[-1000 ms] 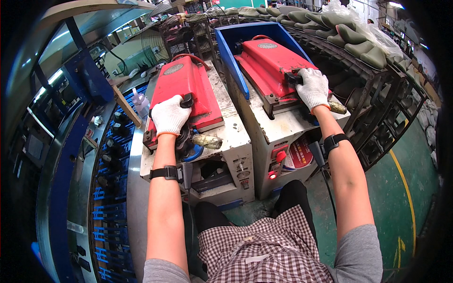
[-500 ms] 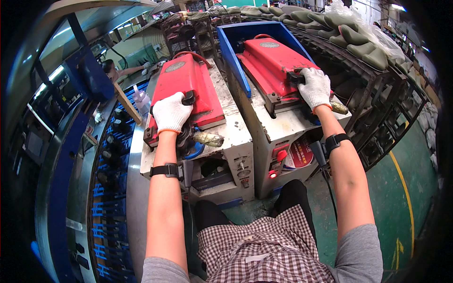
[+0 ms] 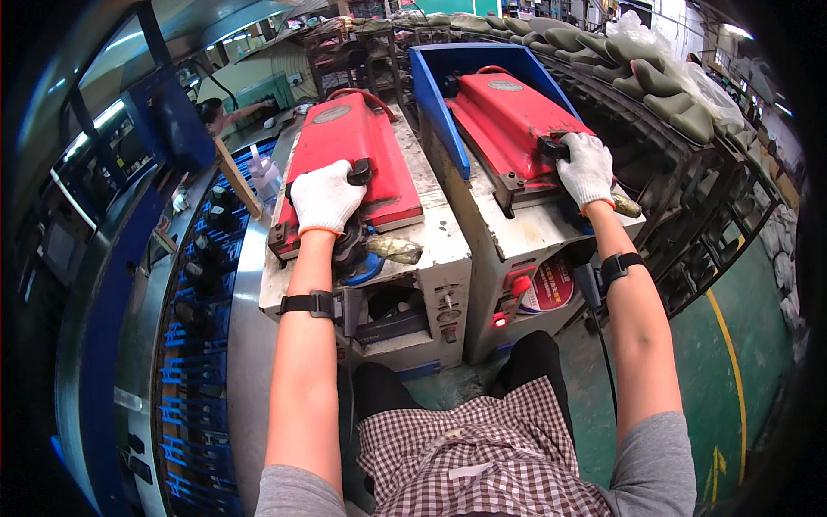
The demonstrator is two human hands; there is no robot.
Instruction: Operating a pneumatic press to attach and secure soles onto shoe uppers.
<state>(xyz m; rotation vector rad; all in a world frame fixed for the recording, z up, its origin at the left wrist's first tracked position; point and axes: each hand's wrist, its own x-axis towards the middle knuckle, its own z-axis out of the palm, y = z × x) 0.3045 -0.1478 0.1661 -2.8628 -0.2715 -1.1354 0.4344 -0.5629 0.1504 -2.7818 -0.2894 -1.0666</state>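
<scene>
Two red machine covers stand side by side in front of me, both lowered onto white machine bodies. My left hand [image 3: 328, 196], in a white knit glove, is closed around the black handle [image 3: 360, 172] at the front of the left red cover [image 3: 340, 138]. On the right red cover [image 3: 508, 108], my gloved right hand [image 3: 587, 171] grips a similar black handle [image 3: 551, 148]. Below my left hand, a worn, taped lever end [image 3: 394, 250] sticks out beside a blue curved part [image 3: 366, 270]. Another taped end [image 3: 626, 206] shows beside my right wrist. The palms and most fingertips are hidden.
A blue guard [image 3: 444, 121] surrounds the right cover. At the right, a dark rack [image 3: 715, 181] carries several green shoe-shaped pieces [image 3: 680, 112]. A clear bottle [image 3: 263, 177] stands left of the left machine, near a blue-fingered conveyor [image 3: 194, 379]. Another person's arm [image 3: 245, 112] reaches in farther back.
The view has shifted slightly, so the machines sit a little farther right in the picture. Both hands stay on their handles, and the red covers remain down.
</scene>
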